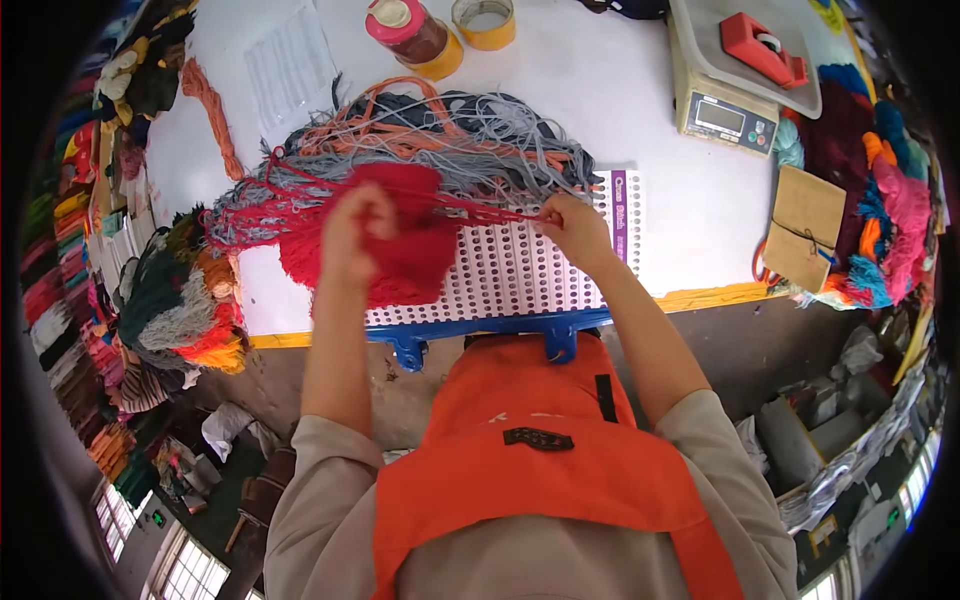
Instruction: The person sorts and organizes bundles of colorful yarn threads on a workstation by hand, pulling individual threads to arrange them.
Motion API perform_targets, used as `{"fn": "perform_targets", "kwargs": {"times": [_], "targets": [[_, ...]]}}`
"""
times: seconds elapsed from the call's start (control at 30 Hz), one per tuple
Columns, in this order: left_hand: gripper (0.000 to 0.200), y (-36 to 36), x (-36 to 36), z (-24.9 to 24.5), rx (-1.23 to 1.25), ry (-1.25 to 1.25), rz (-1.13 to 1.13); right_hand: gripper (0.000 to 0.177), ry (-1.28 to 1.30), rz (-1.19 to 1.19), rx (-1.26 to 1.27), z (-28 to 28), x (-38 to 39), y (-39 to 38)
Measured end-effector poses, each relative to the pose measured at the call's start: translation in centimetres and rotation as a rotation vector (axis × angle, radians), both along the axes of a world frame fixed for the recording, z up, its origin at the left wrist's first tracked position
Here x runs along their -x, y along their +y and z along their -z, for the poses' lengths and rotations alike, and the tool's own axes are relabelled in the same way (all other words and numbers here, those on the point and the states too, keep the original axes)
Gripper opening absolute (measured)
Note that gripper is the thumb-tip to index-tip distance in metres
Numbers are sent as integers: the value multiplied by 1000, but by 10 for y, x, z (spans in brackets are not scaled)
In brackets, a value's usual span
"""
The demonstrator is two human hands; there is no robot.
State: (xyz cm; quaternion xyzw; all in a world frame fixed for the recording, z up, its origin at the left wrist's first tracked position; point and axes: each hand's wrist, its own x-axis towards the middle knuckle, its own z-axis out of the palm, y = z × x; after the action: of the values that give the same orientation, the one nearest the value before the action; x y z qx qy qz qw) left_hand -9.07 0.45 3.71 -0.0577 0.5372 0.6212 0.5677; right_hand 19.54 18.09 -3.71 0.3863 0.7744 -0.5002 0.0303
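Note:
Red thread (pixel 420 250) hangs in a bundle over the white card with rows of holes (pixel 520 275). My left hand (pixel 358 235) is at the bundle's left part, smeared by motion, so its fingers cannot be made out. Several red strands stretch rightward from the bundle to my right hand (pixel 570 228), whose fingers pinch their ends near the card's purple printed strip (pixel 620 210). Behind both hands lies a tangled heap of grey and orange threads (pixel 450 130), with more red strands across its left side.
A blue clamp-like frame (pixel 480 326) runs along the table's front edge. Scale (pixel 725 115) with a red tape dispenser (pixel 760 52) stands back right; tape rolls (pixel 485 22) are at the back. Coloured yarn bundles (pixel 185 300) lie left, a brown notebook (pixel 805 225) right.

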Motion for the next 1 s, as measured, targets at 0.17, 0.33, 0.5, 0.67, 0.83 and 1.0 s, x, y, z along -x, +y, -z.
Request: {"fn": "perform_targets", "kwargs": {"times": [0.17,0.33,0.5,0.67,0.83,1.0], "targets": [[31,-28,48,-30,64,301,-402,19,-53,-9,3,1,1,-2],[41,13,-57,-54,-68,101,-42,30,209,123,1,13,3,-15],[51,36,-125,-46,-350,-132,-82,15,411,437,604,-95,16,-25],[46,49,-142,-56,-372,-124,34,11,472,339,566,-131,20,-32],[42,54,-140,-61,-381,-150,-8,9,476,487,855,-137,19,-24],[40,57,-141,-58,-347,-161,-39,8,510,494,920,-128,15,-23]]}}
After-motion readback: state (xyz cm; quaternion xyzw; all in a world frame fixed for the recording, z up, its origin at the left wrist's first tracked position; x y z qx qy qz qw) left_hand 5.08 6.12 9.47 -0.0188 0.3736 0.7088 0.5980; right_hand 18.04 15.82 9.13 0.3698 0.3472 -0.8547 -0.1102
